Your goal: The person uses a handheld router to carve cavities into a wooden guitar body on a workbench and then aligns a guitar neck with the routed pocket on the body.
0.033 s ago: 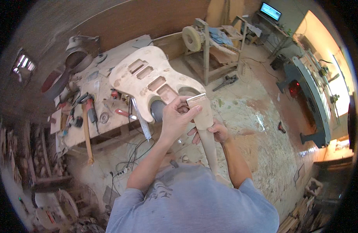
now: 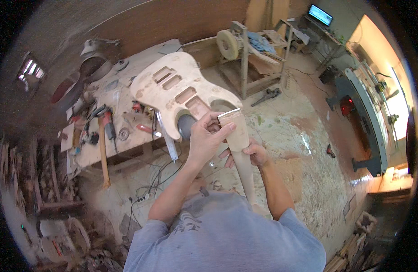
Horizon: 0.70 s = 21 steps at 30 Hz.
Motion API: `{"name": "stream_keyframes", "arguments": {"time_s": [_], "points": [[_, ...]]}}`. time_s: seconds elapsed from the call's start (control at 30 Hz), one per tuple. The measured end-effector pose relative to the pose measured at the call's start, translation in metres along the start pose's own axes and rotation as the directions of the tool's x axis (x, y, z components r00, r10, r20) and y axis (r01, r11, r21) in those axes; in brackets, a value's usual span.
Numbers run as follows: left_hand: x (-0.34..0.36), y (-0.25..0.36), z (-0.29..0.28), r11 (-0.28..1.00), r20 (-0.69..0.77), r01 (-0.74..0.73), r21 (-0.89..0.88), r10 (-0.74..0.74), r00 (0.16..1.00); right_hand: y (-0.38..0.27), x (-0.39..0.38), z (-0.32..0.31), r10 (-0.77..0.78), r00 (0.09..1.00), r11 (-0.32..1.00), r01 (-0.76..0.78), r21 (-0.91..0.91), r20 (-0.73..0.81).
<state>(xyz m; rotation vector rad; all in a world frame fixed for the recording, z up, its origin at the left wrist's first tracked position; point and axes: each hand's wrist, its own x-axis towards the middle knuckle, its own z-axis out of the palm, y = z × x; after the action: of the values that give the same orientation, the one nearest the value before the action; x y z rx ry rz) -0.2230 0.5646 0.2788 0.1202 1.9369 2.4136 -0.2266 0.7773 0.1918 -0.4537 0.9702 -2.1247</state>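
An unpainted wooden guitar neck (image 2: 239, 138) is between my two hands, its wide squared end pointing away from me and its narrower part running down toward my chest. My left hand (image 2: 210, 135) pinches the wide end, thumb on top, with the other fingers curled beneath. Lower down, my right hand (image 2: 255, 155) grips the neck from its right side, and some fingertips show on the left. Just beyond, a pale wooden guitar body (image 2: 175, 98) with several routed cavities lies over the workbench's right end. The neck's far end overlaps its lower edge in view.
The cluttered workbench (image 2: 92, 157) at left carries a red-and-black power tool (image 2: 108, 124) and other tools. A wooden stand with a buffing wheel (image 2: 229, 44) is at the back. Cables (image 2: 160, 177) cross the floor; a grey machine (image 2: 361, 118) stands right.
The surroundings have shifted slightly to the right in view as my head turned a little. Both hands keep the same hold on the guitar neck.
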Motion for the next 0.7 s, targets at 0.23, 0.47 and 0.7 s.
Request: {"name": "stream_keyframes", "arguments": {"time_s": [0.23,0.47,0.7], "points": [[-0.073,-0.039,-0.019,0.991,-0.071,-0.065,-0.113,0.057,0.996,0.008,0.024,0.015,0.033,0.976,0.999,-0.027,-0.029,0.217],[-0.134,-0.089,-0.031,0.998,0.003,-0.037,-0.050,0.037,0.999,0.010,0.076,0.059,0.098,0.930,0.995,-0.090,-0.038,0.355],[-0.150,-0.085,-0.078,0.947,-0.230,0.034,0.320,0.042,0.972,0.045,0.126,0.126,0.000,0.898,0.999,0.016,-0.034,0.440]]}}
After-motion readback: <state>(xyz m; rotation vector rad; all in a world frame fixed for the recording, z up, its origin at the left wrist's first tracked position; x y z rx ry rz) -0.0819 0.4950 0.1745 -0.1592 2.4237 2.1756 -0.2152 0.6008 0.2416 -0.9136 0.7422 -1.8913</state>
